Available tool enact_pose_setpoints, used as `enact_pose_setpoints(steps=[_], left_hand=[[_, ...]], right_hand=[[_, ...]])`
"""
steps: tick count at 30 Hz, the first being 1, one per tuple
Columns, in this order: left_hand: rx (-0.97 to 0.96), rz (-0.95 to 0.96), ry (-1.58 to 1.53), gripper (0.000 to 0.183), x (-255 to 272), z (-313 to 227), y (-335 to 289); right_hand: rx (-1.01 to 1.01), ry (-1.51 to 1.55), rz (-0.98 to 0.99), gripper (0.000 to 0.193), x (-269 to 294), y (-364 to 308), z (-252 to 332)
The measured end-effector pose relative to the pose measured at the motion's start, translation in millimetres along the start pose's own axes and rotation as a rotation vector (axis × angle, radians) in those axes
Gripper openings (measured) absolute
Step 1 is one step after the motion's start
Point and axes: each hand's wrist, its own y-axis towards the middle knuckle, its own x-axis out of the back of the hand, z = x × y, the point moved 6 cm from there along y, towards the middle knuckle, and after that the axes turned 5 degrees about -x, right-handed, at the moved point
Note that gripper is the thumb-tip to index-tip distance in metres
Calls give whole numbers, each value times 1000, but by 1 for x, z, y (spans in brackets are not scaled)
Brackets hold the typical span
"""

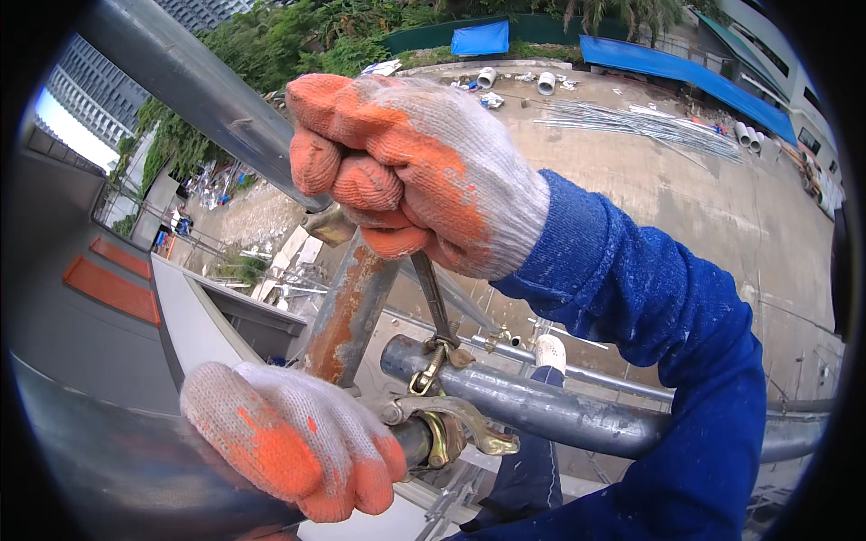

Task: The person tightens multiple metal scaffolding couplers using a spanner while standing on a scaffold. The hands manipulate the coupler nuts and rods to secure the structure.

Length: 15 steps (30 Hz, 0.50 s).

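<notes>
My right hand (415, 171), in a white knitted glove with orange coating, is closed in a fist around the upper end of a metal wrench (433, 298). The wrench's lower end meets the bolt of a scaffold coupler (448, 431), beside the open end of a grey steel tube (541, 406). My left hand (298, 442), gloved alike, curls over a thick scaffold pipe (135, 460) just left of the coupler. Its palm side is hidden. Behind both hands stands a rusty upright tube (350, 311), with another coupler (330, 224) partly covered by the right fist.
A slanting pipe (198, 90) crosses the upper left. My leg (532, 469) and a white shoe (550, 353) show below among scaffold tubes. Far down lies a concrete yard (613, 198) with stacked metal pipes (645, 126). Grey roofing (54, 261) fills the left.
</notes>
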Motion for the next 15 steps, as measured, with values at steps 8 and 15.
enact_pose_setpoints(steps=[8,15], left_hand=[[-97,-108,242,48,-6,-9,-7],[3,-57,182,51,-3,-12,-2]], right_hand=[[70,-153,-8,18,-4,-14,17],[27,-80,107,17,-1,-10,14]])
